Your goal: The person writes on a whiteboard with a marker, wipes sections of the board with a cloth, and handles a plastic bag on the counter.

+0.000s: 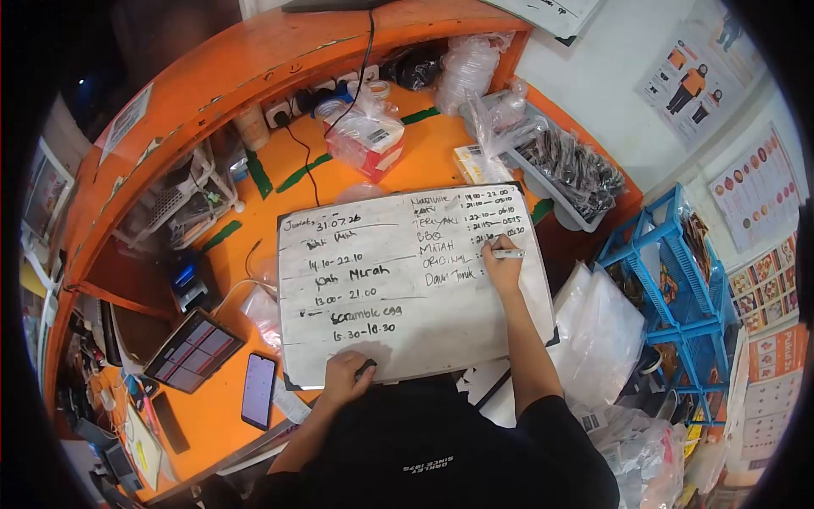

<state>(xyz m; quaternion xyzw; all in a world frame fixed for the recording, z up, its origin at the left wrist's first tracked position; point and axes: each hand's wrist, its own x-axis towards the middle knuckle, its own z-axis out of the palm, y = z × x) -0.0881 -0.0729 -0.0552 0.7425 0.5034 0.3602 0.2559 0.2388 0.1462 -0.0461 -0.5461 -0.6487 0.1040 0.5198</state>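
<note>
A whiteboard (381,339) covered with handwritten words and times lies across the orange desk, its lower edge close to my body. My right hand (502,261) is closed around a marker (509,253), which points left over the list in the board's right half, beside the time entries. Near the board's bottom edge, left of centre, my left hand (346,377) is closed on a small black object (365,368), perhaps a marker cap; it is too small to name surely.
Left of the board are a phone (258,390) and a tablet (193,351). Behind it stand a red and white box (370,148) and a grey tray (585,222) of wrapped black items. Blue baskets (670,335) and plastic bags (593,339) are at the right.
</note>
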